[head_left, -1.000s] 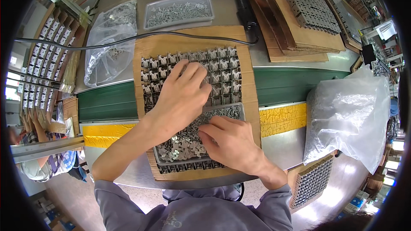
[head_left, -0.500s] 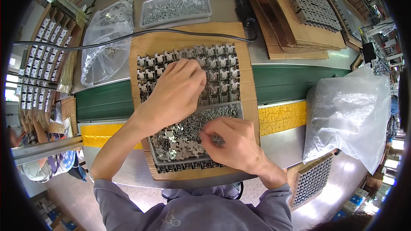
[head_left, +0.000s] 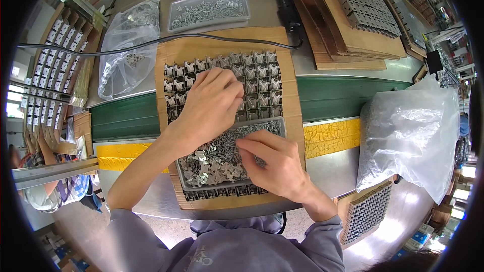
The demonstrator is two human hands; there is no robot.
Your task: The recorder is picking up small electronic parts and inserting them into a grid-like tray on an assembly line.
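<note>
My left hand [head_left: 209, 103] reaches over the rows of small metal brackets [head_left: 262, 78] standing on a cardboard sheet [head_left: 291, 70]. Its fingers are curled down and closed; their tips, and whatever they pinch, are hidden beneath the hand. Nearer to me, a clear plastic tray [head_left: 283, 127] sits over the front rows. It holds loose screws [head_left: 224, 146] and a heap of small shiny metal plates [head_left: 214, 173]. My right hand [head_left: 277, 168] is at the tray's right side among the screws, thumb and fingers closed together, anything between them too small to make out.
Another tray of screws [head_left: 209, 12] and a bag of parts [head_left: 131, 45] lie at the back. A black cable [head_left: 201, 35] crosses the cardboard, beside a black powered screwdriver [head_left: 286, 7]. Cardboard with stacked brackets [head_left: 360, 2] stands far right, a large plastic bag [head_left: 408, 136] nearer.
My right hand has shifted slightly, its fingers straighter over the screws. The left hand stays almost in place above the brackets.
</note>
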